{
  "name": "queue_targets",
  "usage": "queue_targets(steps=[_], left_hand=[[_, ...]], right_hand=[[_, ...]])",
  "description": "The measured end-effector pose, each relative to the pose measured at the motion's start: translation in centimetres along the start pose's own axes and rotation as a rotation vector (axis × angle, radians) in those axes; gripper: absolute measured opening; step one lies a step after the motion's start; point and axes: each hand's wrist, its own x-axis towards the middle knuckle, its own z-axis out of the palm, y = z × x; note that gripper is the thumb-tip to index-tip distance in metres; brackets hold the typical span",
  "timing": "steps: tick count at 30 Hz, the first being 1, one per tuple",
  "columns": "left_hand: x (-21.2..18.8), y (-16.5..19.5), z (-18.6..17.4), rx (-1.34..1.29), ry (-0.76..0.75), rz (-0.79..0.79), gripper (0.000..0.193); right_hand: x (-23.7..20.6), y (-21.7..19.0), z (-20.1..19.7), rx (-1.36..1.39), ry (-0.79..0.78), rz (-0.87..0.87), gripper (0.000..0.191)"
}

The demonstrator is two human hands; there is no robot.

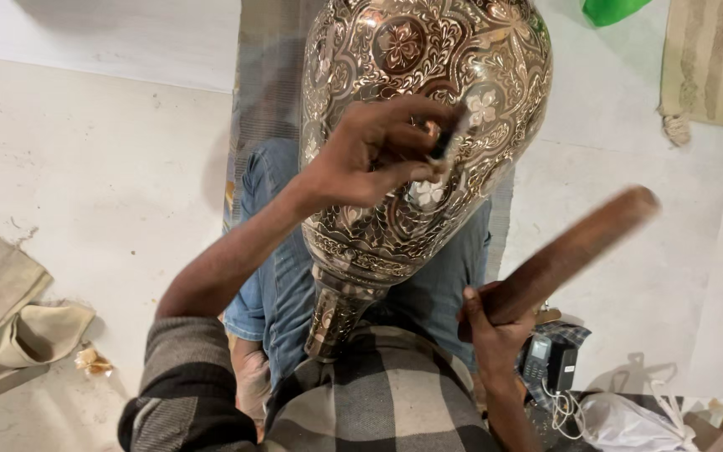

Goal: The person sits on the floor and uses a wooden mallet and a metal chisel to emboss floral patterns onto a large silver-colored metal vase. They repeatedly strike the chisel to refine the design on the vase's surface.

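On lap: one engraved vase (428, 75) | left hand (378, 155) fingers grip one chisel (449, 138) | right hand (495, 322) clasps one wooden mallet (571, 251)

A craft workshop on a floor: a large engraved metal vase (424, 125) lies across the worker's lap, with a chisel (447, 138) set against it and a wooden mallet (571, 251) raised, on bare white flooring (102, 192) with rags (10, 310).

Left hand (378, 155) is extended forward with the forearm bare, fingers pinched closed at the tips. Right hand (491, 322) is held low near the torso, fist clenched, wrist cocked upward.
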Motion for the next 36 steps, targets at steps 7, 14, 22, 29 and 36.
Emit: queue_targets(steps=[7, 14, 22, 29, 36], left_hand=[[-1.4, -0.1, 0.8, 0.201, -0.035, -0.223, 0.058], [0.2, 0.6, 0.4, 0.326, -0.230, -0.153, 0.062], [1.6, 1.1, 0.5, 0.398, -0.351, -0.166, 0.072], [1.5, 0.8, 0.4, 0.384, -0.371, -0.162, 0.070], [1.6, 0.5, 0.4, 0.496, -0.430, -0.299, 0.067]], right_hand=[[0.1, 1.2, -0.5, 0.067, -0.081, 0.094, 0.017], [3.5, -1.3, -0.8, -0.267, -0.066, -0.090, 0.026], [6.9, -5.7, -1.0, -0.267, -0.163, -0.167, 0.021], [8.4, -9.5, -2.2, 0.090, -0.123, -0.193, 0.015], [9.7, -10.8, -1.2, -0.382, -0.118, -0.290, 0.014]])
